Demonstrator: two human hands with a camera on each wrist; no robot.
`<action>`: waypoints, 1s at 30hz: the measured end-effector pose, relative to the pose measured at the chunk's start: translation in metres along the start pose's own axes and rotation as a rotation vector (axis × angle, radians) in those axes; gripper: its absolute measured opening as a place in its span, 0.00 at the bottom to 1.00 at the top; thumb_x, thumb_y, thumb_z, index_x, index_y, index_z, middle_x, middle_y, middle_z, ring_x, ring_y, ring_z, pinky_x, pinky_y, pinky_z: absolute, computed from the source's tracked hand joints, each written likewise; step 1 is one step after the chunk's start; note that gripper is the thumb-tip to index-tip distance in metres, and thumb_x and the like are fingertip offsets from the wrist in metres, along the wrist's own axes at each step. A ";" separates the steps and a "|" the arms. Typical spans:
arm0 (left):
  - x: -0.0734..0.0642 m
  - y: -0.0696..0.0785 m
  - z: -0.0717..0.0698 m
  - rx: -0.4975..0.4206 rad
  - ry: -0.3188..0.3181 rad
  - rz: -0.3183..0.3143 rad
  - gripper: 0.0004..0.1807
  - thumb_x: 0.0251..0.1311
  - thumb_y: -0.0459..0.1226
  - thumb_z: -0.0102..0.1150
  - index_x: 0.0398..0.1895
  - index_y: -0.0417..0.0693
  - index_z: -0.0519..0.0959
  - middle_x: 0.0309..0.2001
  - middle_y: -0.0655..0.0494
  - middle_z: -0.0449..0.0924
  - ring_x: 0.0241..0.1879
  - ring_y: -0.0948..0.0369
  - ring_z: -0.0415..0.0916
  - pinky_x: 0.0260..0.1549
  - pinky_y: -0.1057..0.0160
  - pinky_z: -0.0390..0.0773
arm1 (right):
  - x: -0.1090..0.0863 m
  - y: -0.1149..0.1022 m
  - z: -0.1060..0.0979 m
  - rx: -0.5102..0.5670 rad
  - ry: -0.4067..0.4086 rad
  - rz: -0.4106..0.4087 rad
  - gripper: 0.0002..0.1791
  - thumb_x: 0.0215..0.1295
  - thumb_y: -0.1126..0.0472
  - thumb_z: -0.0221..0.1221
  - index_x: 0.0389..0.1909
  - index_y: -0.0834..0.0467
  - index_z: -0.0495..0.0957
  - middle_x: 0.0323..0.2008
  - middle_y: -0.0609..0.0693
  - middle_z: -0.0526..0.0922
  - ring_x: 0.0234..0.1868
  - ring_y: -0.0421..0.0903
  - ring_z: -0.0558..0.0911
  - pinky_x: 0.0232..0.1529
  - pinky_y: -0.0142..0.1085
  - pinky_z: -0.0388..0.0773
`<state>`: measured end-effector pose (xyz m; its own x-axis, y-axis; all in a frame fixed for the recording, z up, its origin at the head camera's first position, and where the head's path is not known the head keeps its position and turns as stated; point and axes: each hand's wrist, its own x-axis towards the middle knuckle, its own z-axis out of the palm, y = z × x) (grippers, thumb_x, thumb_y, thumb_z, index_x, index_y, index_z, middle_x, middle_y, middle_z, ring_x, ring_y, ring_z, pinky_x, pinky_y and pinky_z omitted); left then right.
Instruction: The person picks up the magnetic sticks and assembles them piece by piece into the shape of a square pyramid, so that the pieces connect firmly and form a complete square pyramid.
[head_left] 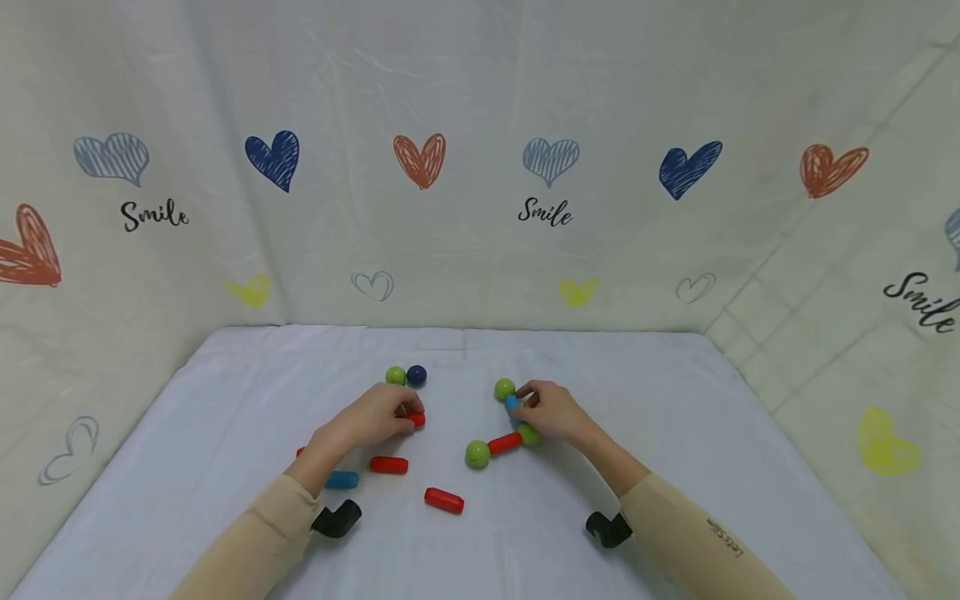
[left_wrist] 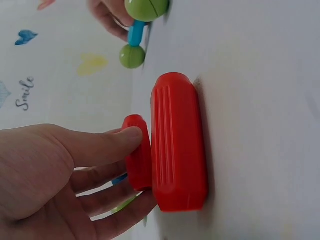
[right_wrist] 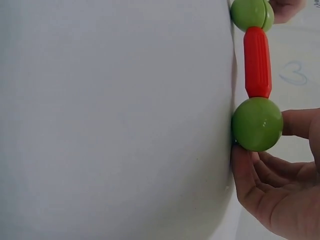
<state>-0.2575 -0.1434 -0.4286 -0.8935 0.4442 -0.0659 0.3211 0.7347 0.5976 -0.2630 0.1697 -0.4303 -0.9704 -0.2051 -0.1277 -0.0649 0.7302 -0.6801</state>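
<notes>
One red rod (head_left: 417, 420) pinched, left hand (head_left: 380, 414) inside table edges (head_left: 645, 339)

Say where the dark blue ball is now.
In the head view, the dark blue ball sits slightly left of centre, immediately right of a green ball and beyond the left hand.

Red rods (head_left: 389, 465), green balls (head_left: 477, 453), backdrop (head_left: 480, 233) (heart-patterned)
</notes>
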 end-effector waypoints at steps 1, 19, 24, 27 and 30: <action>0.001 0.001 0.001 0.001 0.002 0.004 0.10 0.63 0.30 0.70 0.45 0.49 0.85 0.36 0.61 0.80 0.39 0.59 0.76 0.44 0.60 0.82 | -0.001 0.000 0.000 0.001 0.001 0.000 0.20 0.68 0.59 0.64 0.57 0.66 0.79 0.38 0.53 0.83 0.37 0.47 0.81 0.38 0.40 0.81; 0.027 0.023 0.012 0.006 0.032 0.066 0.11 0.64 0.33 0.69 0.48 0.49 0.85 0.38 0.60 0.80 0.41 0.59 0.76 0.45 0.61 0.82 | -0.011 0.003 0.001 0.021 0.036 0.019 0.31 0.66 0.58 0.66 0.64 0.70 0.71 0.35 0.51 0.82 0.35 0.45 0.80 0.38 0.39 0.80; 0.035 0.028 0.016 -0.003 0.026 0.076 0.11 0.65 0.34 0.69 0.49 0.50 0.85 0.39 0.60 0.81 0.41 0.59 0.76 0.45 0.62 0.81 | -0.013 0.003 0.002 0.027 0.027 0.008 0.32 0.66 0.59 0.67 0.66 0.69 0.69 0.36 0.51 0.82 0.34 0.45 0.80 0.36 0.38 0.80; 0.039 0.031 0.019 -0.010 0.018 0.089 0.11 0.66 0.34 0.68 0.50 0.49 0.85 0.39 0.59 0.81 0.41 0.59 0.76 0.44 0.61 0.81 | -0.013 0.003 0.002 0.030 0.032 0.007 0.32 0.66 0.59 0.67 0.67 0.68 0.69 0.35 0.51 0.81 0.34 0.45 0.80 0.35 0.38 0.79; 0.043 0.033 0.021 -0.022 0.010 0.092 0.11 0.66 0.33 0.67 0.51 0.49 0.84 0.40 0.58 0.81 0.42 0.58 0.76 0.44 0.61 0.81 | -0.013 0.002 0.002 0.033 0.036 0.005 0.32 0.66 0.60 0.67 0.67 0.67 0.69 0.35 0.52 0.81 0.33 0.45 0.79 0.35 0.37 0.79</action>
<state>-0.2788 -0.0891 -0.4281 -0.8635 0.5043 -0.0017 0.3955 0.6794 0.6181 -0.2498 0.1726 -0.4316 -0.9784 -0.1778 -0.1058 -0.0528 0.7088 -0.7034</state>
